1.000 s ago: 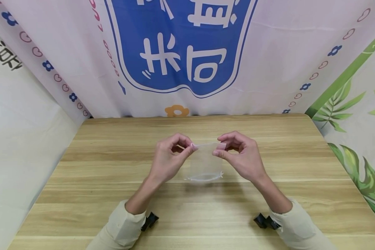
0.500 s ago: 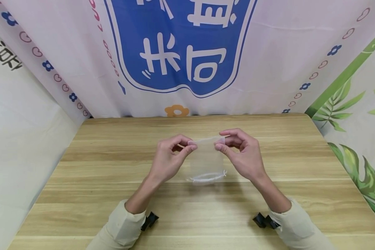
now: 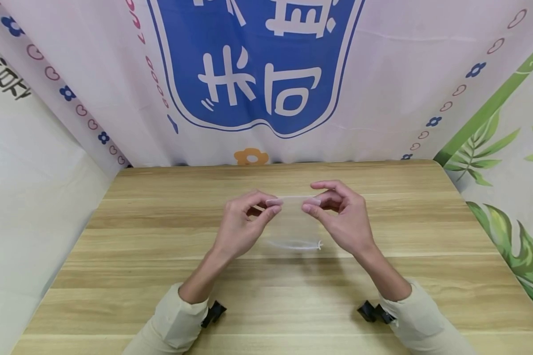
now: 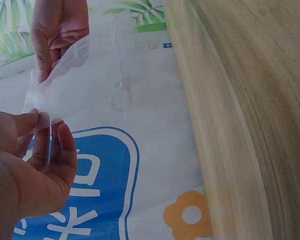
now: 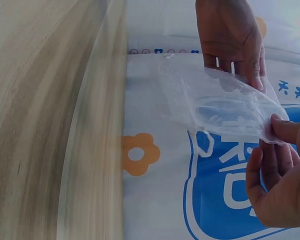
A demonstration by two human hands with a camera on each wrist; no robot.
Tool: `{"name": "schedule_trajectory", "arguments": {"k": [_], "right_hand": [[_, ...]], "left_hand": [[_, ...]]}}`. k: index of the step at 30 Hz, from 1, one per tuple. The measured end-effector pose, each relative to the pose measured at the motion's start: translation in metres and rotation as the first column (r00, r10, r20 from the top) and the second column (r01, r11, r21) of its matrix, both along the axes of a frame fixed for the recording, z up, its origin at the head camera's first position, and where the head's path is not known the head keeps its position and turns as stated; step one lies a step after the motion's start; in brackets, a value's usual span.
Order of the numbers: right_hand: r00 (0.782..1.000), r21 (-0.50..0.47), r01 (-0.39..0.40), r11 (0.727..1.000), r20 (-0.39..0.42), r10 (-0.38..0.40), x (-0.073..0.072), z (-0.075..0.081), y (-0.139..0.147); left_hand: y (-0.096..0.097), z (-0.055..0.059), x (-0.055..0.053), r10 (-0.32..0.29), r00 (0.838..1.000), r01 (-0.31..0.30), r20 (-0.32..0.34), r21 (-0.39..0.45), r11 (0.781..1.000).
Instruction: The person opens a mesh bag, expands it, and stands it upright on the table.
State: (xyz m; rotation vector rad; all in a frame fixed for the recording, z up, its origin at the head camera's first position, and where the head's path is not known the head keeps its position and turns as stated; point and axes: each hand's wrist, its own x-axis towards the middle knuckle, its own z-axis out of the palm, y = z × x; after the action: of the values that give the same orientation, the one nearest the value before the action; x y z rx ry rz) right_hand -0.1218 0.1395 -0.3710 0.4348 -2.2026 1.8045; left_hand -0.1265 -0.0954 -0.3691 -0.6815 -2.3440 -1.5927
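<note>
A sheer, see-through drawstring bag (image 3: 294, 222) hangs between both hands above the table, its white cord (image 3: 298, 246) at the lower end. The left hand (image 3: 242, 222) pinches the bag's upper left corner between thumb and fingers. At the opposite upper corner, the right hand (image 3: 344, 217) pinches with its thumb and fingers, one finger lifted off. In the right wrist view the thin bag (image 5: 225, 102) spans from hand to hand, and a small cord loop (image 5: 206, 145) dangles from its side. The left wrist view shows the bag (image 4: 90, 80) stretched the same way.
A wood-grain table (image 3: 169, 246) lies below the hands. Behind it hangs a white curtain (image 3: 382, 98) with a blue sign print, and printed cloth (image 3: 515, 197) borders the right side. Black wrist devices sit at both cuffs (image 3: 410, 305).
The bag's top edge has risen slightly and been drawn straighter between the hands. Its corded lower end has swung a little, and both hands keep their grip.
</note>
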Motion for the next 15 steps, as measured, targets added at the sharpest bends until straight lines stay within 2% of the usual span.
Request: {"name": "schedule_trajectory", "arguments": {"k": [7, 15], "right_hand": [[1.000, 0.002, 0.005, 1.000, 0.022, -0.005, -0.0005, -0.0018, -0.0025], [0.998, 0.011, -0.058, 0.998, 0.029, 0.058, -0.0023, -0.0027, -0.0079]], "left_hand": [[0.0018, 0.0022, 0.0021, 0.038, 0.999, -0.038, 0.023, -0.025, 0.999], [0.0034, 0.0014, 0.0025, 0.077, 0.997, -0.076, 0.014, -0.020, 0.997]]}}
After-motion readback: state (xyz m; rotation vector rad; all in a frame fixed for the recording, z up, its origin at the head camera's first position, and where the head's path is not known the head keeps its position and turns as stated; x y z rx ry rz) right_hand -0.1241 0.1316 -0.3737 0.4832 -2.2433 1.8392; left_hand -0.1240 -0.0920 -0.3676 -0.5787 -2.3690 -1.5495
